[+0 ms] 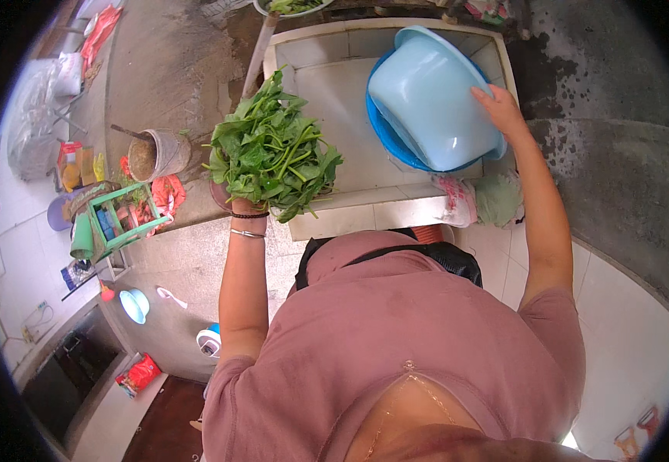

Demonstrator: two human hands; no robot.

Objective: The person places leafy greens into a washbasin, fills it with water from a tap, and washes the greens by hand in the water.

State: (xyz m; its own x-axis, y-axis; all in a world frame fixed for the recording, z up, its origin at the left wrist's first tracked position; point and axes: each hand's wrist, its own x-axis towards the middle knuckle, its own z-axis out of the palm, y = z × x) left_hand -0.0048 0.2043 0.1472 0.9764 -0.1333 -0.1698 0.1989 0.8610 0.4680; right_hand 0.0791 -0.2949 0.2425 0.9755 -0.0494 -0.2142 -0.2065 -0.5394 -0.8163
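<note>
A large heap of leafy greens [276, 156] rests over my left hand [246, 205], left of the sink. The leaves hide its fingers. A reddish-brown rim [220, 195] shows below the heap; whether my hand holds this vessel or only the greens is unclear. On the right, my right hand [500, 111] grips the edge of a light blue plastic basin [427, 92]. That basin is tipped, its outside facing me, above a darker blue basin [376, 124]. Both basins are within the white tiled sink [334, 121].
Cloths [496, 199] hang over the sink's front right corner. A dirty bucket [169, 153] lies to the left, near a green-framed crate [129, 219]. Another bowl of greens [294, 6] is beyond the sink. A wooden pole [260, 52] stands by its left corner.
</note>
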